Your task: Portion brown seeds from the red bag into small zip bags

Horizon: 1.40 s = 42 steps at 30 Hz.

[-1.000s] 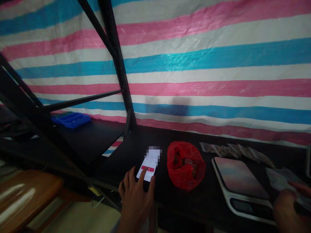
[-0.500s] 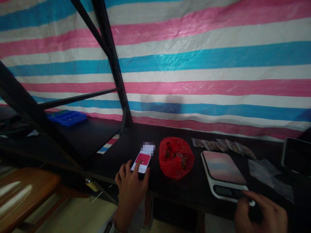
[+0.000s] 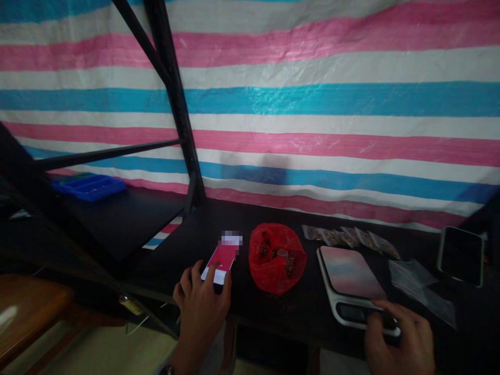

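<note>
My left hand [image 3: 205, 302] rests over the near end of a smartphone [image 3: 222, 256] with a lit pink and white screen. Its fingers are spread, and the index finger touches the screen. At the front right, my right hand [image 3: 404, 336] is at the control panel of a white digital scale [image 3: 353, 273]. The thumb lies on the panel, with the index finger apart from it near the plate's corner; the other fingers curl. Nothing sits on the scale's plate. Between phone and scale stands an open red plastic bag [image 3: 273, 278] holding small brown pieces and a small clear cup [image 3: 283, 254].
Several small filled clear bags [image 3: 349, 237] lie in a row behind the scale. Flat clear zip bags [image 3: 422, 286] are to its right, beside a dark-screened device [image 3: 461, 255]. A blue tray [image 3: 91, 187] and black metal frame [image 3: 177, 109] stand left. Striped sheeting [image 3: 312, 99] hangs behind.
My right thumb has moved up onto the scale's panel. My left hand stays at the phone, whose screen now shows a larger pink area. The view has shifted slightly to the right.
</note>
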### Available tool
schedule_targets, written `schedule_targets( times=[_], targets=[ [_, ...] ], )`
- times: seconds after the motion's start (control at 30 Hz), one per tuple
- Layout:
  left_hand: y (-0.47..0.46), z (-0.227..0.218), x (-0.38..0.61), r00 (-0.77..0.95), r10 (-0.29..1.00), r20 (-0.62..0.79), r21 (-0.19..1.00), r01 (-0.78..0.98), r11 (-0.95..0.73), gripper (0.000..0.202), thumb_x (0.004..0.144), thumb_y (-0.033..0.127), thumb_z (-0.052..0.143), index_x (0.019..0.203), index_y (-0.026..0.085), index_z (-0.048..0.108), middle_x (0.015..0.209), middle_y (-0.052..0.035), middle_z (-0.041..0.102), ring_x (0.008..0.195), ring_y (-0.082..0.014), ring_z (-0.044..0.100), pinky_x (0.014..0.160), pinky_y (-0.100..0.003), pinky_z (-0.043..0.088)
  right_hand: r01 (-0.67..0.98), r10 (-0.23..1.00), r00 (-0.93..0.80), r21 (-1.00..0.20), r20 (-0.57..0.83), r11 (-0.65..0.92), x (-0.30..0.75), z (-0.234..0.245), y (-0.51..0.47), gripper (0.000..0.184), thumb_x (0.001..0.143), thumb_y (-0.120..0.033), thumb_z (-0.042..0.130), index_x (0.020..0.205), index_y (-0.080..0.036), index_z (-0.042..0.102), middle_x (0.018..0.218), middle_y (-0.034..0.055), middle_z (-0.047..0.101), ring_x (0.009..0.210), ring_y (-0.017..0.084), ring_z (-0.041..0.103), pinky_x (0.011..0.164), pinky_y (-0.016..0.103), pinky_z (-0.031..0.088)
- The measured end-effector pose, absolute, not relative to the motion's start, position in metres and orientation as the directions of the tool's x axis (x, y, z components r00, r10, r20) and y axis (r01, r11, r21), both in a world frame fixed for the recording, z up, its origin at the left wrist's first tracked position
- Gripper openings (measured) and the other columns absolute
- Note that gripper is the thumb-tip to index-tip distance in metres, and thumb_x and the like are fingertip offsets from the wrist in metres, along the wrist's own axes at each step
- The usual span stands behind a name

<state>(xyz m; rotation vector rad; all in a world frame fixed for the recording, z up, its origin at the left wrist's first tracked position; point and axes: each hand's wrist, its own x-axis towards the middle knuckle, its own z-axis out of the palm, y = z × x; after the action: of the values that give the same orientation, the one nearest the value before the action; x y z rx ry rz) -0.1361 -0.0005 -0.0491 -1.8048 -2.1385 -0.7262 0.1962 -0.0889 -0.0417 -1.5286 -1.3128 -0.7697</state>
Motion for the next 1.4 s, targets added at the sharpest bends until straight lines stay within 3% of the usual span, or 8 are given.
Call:
schedule_targets(
  times=[0.97,1.17,1.4],
  targets=[
    [0.005,-0.059,-0.145,-0.198,0.852,0.484,0.242,0.966,0.087,0.038,0.105,0.037,0.052,0.133,0.028,0.076,0.147,-0.0183,0.06,0.137,-0.0425,0.05,0.108,-0.064,0.045,0.952,0.391,0.276,-0.307,0.878,0.017,0.177,-0.045,-0.073,0.019,0.096,-0.031,0.056,0.095,-0.018,0.069,0.091,0.0136,0.066,0.086,0.035,0.065,0.082,0.049,0.05],
    [0.004,-0.059,-0.145,-0.2,0.853,0.483,0.252,0.964,0.083,0.039,0.106,0.036,0.051,0.133,0.027,0.076,0.147,-0.0189,0.06,0.137,-0.0423,0.05,0.108,-0.063,0.045,0.94,0.449,0.233,-0.318,0.863,0.122,0.171,-0.04,-0.07,0.024,0.102,-0.028,0.052,0.107,-0.015,0.072,0.112,0.0195,0.076,0.103,0.036,0.072,0.095,0.051,0.05],
    [0.004,-0.056,-0.139,-0.24,0.86,0.451,0.271,0.955,0.124,0.038,0.106,0.036,0.05,0.134,0.025,0.075,0.148,-0.0186,0.059,0.138,-0.0414,0.048,0.11,-0.063,0.044,0.925,0.475,0.186,-0.317,0.86,0.212,0.159,-0.043,-0.061,0.022,0.105,-0.025,0.053,0.109,-0.018,0.074,0.125,0.0158,0.077,0.119,0.032,0.072,0.104,0.047,0.05]
  ],
)
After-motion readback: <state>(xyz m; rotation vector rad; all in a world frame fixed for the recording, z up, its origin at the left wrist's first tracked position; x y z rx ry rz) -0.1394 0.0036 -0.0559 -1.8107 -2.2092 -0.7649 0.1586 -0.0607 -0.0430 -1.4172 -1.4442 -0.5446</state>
